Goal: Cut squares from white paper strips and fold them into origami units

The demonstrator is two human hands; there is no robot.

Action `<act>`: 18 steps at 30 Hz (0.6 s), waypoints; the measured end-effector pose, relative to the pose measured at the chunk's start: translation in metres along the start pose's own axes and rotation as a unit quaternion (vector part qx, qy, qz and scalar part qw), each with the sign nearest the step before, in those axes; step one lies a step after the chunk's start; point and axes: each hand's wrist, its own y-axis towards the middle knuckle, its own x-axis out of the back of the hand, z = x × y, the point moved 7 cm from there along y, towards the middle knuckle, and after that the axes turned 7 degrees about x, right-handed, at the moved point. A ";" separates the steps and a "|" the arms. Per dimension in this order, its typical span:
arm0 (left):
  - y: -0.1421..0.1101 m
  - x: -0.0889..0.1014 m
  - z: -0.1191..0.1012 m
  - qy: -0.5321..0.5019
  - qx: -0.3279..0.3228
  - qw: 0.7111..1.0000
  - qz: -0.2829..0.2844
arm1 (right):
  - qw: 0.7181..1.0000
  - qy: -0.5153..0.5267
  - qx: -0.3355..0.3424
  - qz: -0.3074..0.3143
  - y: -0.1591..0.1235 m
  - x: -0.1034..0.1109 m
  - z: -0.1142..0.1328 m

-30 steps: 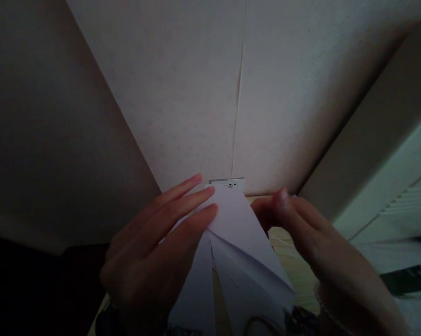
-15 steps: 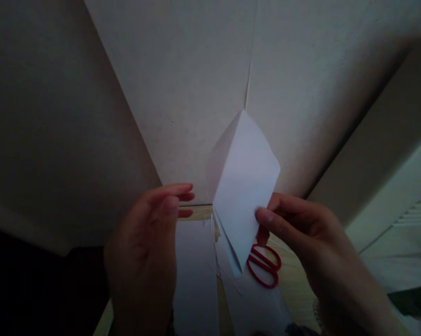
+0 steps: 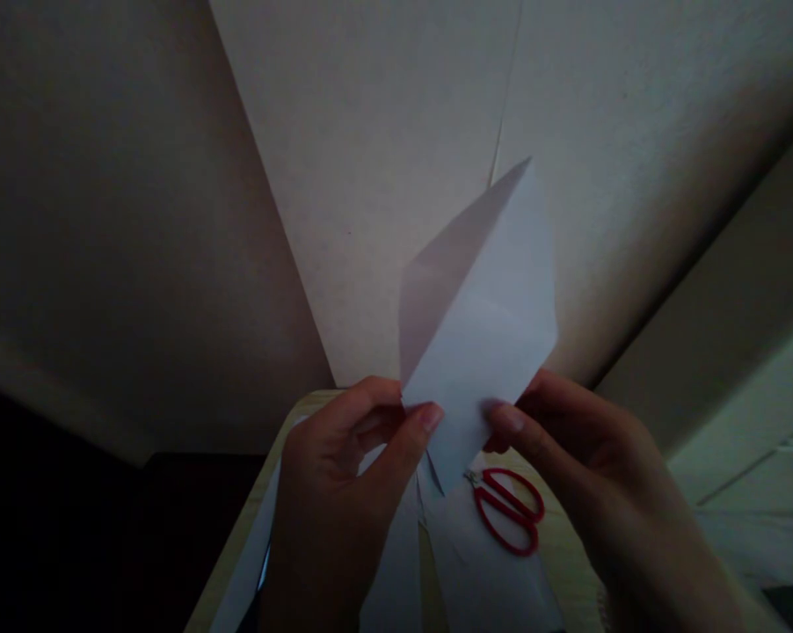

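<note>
A folded sheet of white paper [image 3: 482, 325] is held up in front of me, its point tilted up and to the right. My left hand [image 3: 363, 475] pinches its lower left edge, thumb on the near side. At the lower right edge my right hand [image 3: 568, 440] grips the same paper between thumb and fingers. Below it, scissors with red handles [image 3: 512, 510] lie on white paper [image 3: 469, 563] on the table; the blades are mostly hidden.
Another white sheet [image 3: 396, 571] lies on the pale wooden table [image 3: 238, 545], partly behind my left hand. A light wall [image 3: 383, 176] rises right behind the table. To the left is a dark area [image 3: 54, 527].
My left hand has moved right and closed on the folded paper's lower left edge. The paper has tilted to the right, still in my right hand, and the view has shifted slightly.
</note>
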 end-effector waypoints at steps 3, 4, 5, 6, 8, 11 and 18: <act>0.001 0.000 0.002 0.000 0.002 1.000 -0.003 | 0.999 0.005 0.016 -0.031 -0.001 0.004 0.002; 0.001 0.001 0.002 -0.001 0.001 1.000 -0.012 | 0.999 0.003 0.023 -0.041 -0.001 0.006 0.003; 0.001 0.002 0.002 -0.006 -0.001 1.000 -0.022 | 0.999 0.001 0.030 -0.045 -0.001 0.007 0.003; 0.001 0.003 0.002 -0.016 -0.005 0.999 -0.033 | 0.998 0.002 0.035 -0.047 -0.001 0.007 0.004; 0.002 0.006 0.002 -0.025 -0.009 0.999 -0.037 | 0.998 0.008 0.035 -0.048 -0.001 0.007 0.004; 0.005 0.008 0.004 0.012 -0.014 1.000 -0.009 | 0.997 0.023 0.030 -0.069 -0.002 0.007 0.005; 0.010 0.018 0.016 0.002 0.012 1.000 -0.022 | 0.992 0.002 0.059 -0.112 -0.005 0.013 0.013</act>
